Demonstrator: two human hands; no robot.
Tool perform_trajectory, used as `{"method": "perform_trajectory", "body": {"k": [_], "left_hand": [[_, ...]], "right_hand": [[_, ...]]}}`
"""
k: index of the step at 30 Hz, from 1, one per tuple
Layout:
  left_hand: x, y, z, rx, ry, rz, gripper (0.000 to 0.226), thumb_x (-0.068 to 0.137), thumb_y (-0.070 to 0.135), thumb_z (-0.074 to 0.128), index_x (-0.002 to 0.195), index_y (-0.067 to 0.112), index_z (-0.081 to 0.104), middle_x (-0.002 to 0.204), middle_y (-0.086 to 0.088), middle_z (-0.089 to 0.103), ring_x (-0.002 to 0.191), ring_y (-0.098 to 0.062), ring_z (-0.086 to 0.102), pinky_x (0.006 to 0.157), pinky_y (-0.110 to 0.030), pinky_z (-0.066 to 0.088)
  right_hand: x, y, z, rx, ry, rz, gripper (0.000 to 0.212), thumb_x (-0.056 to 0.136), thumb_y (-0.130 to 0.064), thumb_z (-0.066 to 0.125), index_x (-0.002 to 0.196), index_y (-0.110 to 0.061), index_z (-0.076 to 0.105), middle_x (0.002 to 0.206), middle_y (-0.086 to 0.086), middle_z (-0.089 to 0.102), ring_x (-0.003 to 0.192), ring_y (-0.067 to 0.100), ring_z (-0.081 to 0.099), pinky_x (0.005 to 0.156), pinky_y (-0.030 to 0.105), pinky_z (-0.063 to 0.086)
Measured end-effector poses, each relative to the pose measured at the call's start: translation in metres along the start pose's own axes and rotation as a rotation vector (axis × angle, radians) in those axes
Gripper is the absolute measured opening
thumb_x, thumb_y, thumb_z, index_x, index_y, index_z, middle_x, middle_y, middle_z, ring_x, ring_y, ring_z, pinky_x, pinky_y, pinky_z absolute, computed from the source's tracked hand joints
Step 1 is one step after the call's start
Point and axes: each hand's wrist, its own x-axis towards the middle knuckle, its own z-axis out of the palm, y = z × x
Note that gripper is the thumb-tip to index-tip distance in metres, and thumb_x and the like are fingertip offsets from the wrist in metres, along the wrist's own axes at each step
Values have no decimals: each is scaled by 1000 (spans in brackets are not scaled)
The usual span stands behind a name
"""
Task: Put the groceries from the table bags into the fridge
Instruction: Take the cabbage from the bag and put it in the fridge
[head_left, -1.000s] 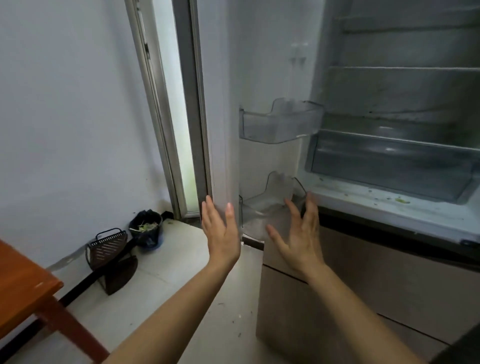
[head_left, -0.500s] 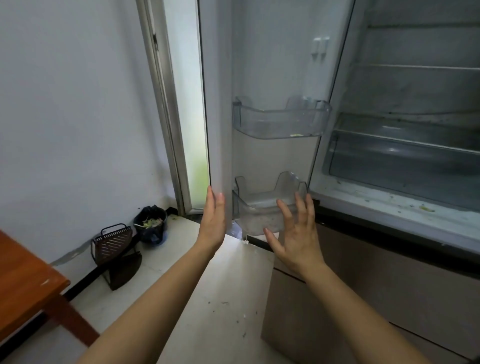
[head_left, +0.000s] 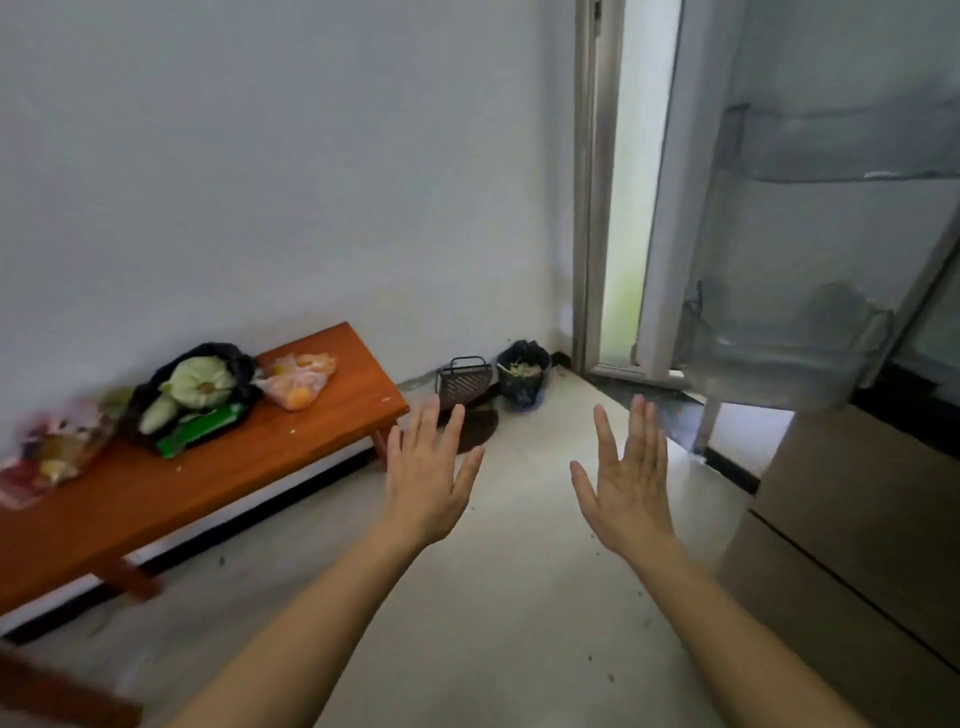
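An orange wooden table (head_left: 260, 467) stands along the left wall. On it lie a black bag (head_left: 195, 392) holding a pale green cabbage and a green packet, a clear bag of oranges (head_left: 298, 382), and a blurred clear bag (head_left: 52, 452) at the far left. The fridge door (head_left: 795, 218) hangs open at the right, with empty clear door bins. My left hand (head_left: 428, 483) and my right hand (head_left: 626, 486) are raised over the floor, fingers spread, holding nothing, between table and fridge.
A dark dustpan (head_left: 464, 384) and a small black bin (head_left: 522, 376) sit on the floor in the far corner. A beige lower fridge drawer front (head_left: 857, 545) fills the right side. A narrow doorway (head_left: 623, 208) lies behind the open door. Pale tiled floor (head_left: 519, 597) stretches ahead.
The view has swung left from the open fridge toward the table, bringing the grocery bags into sight. Both hands came away from the fridge door and stay open and empty.
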Motion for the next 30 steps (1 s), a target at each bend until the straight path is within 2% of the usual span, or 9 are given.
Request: {"method": "perform_trajectory", "body": {"k": [5,10,18,21,25,30], "left_hand": [[-43,-117,-49,117,83,-215,68,99,61,22,158,27,15,166,-6,1,153,-24,-5,122,-53,6],[-79,-223,-88,115,240,-417,71,97,58,23,157,21,21,166,-9,6,153,-26,0,121,-54,9],[-87,-387,-118,98,364,-531,69,99,58,20,157,21,15,166,-8,0,153,-23,-5,122,-52,6],[-79,-435,-124,81,370,-538,70,99,61,16,158,24,10,167,-6,-2,153,-21,-7,122,-50,4],[-49,-493,-118,79,344,-544,69,100,61,15,158,25,10,166,-5,-3,152,-21,-9,121,-47,-3],[6,-564,-81,48,252,-577,69,100,62,16,158,25,8,166,-4,-6,152,-21,-9,123,-49,5]], "right_hand": [[27,-113,27,73,-60,-201,84,95,-48,56,161,-17,12,166,20,-15,154,36,-13,124,55,8],[55,-242,57,167,-11,-393,83,95,-57,50,159,-16,18,166,23,2,154,38,-1,124,55,9],[94,-431,117,230,-23,-584,82,96,-56,48,161,-21,11,167,18,-6,155,33,-5,124,53,8],[107,-474,136,265,-72,-588,83,97,-55,48,161,-25,6,167,14,-11,155,30,-9,124,50,7],[132,-514,169,296,-113,-593,82,98,-51,50,161,-26,5,168,14,-7,155,32,-2,123,51,16],[176,-545,233,320,-188,-583,85,98,-50,51,159,-33,-6,168,14,-3,155,32,1,122,50,20]]}}
